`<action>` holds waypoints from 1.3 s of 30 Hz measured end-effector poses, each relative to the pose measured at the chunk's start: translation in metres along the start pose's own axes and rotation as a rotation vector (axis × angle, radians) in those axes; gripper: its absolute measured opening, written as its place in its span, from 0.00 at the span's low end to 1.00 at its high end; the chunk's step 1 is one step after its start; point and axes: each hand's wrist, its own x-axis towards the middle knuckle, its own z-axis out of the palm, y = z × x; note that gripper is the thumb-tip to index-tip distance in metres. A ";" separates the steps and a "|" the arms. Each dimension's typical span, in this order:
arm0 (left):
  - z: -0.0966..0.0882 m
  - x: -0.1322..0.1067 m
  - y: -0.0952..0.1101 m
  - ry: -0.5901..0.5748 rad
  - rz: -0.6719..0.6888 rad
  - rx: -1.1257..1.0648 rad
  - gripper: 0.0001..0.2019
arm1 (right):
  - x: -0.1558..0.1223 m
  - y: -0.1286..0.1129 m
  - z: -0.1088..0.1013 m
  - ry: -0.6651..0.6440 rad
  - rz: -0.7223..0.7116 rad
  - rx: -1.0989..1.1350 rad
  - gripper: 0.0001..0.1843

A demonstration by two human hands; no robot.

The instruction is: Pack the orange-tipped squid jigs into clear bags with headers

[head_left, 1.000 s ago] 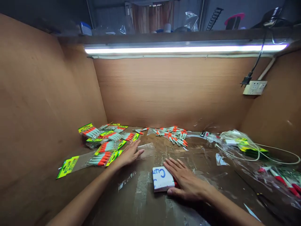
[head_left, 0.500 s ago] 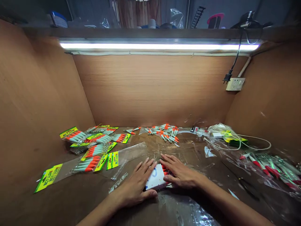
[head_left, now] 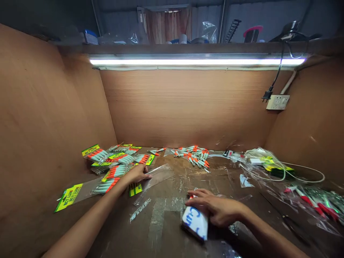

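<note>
My right hand (head_left: 215, 208) grips a white block with blue handwriting (head_left: 195, 223), tipped up off the brown tabletop near the front; orange-tipped lures peek out under my fingers. My left hand (head_left: 137, 173) reaches out to the left and pinches a clear plastic bag with a yellow-green header card (head_left: 150, 179). Just beyond that hand lies a heap of filled lure packets (head_left: 115, 161), each holding orange and pale-green lures. A pile of loose orange-tipped lures (head_left: 195, 154) lies at the back centre by the wall.
An empty bag with a yellow-green card (head_left: 69, 196) lies at the left. Plastic bags, a white cable (head_left: 301, 168) and red-tipped lures in bags (head_left: 314, 200) crowd the right side. Brown board walls enclose the bench, with a strip light (head_left: 196, 61) and a wall socket (head_left: 277, 102) above.
My left hand left the white block and went out left to the clear bag. My right hand pulled the block nearer and tipped it up.
</note>
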 end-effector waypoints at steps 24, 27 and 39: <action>0.043 -0.061 0.076 -0.055 0.212 -0.432 0.22 | -0.059 0.014 0.015 0.358 0.670 -0.261 0.44; 0.036 -0.063 0.076 0.063 0.203 -0.476 0.18 | -0.063 0.030 0.014 0.420 0.709 -0.258 0.41; 0.023 -0.081 0.080 -0.023 0.053 -0.803 0.24 | -0.066 0.023 -0.009 0.530 0.536 -0.047 0.42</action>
